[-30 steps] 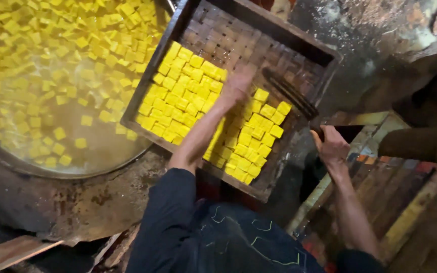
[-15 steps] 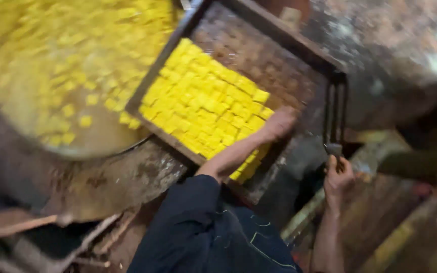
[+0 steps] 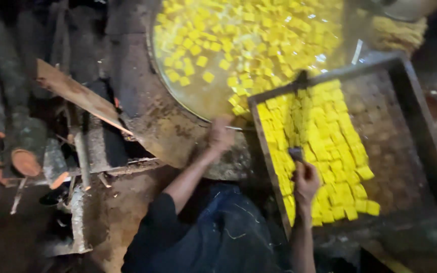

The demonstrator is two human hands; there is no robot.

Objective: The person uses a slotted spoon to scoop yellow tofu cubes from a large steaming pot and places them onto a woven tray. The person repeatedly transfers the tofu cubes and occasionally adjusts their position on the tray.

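Observation:
A dark wooden tray (image 3: 411, 106) lies beside a big wok (image 3: 178, 126) and holds a sheet of yellow cubes (image 3: 330, 136). More yellow cubes (image 3: 238, 40) float in the wok's liquid. My right hand (image 3: 305, 181) is over the tray's near part, closed on a short dark tool (image 3: 296, 153) that rests on the cubes. My left hand (image 3: 222, 135) is curled on the wok's rim, just left of the tray's corner. I cannot see whether it grips anything.
Logs and firewood (image 3: 21, 131) are stacked at the left, with a slanted wooden plank (image 3: 77, 93) and a small glow of fire beside it. A pale woven pad (image 3: 398, 31) sits at the top right. My dark sleeve and blue trousers fill the bottom.
The view has swung round, so the wok is now at the top and the tray at the right. My left hand left the cubes for the wok's rim. My right hand moved onto the cubes with the tool.

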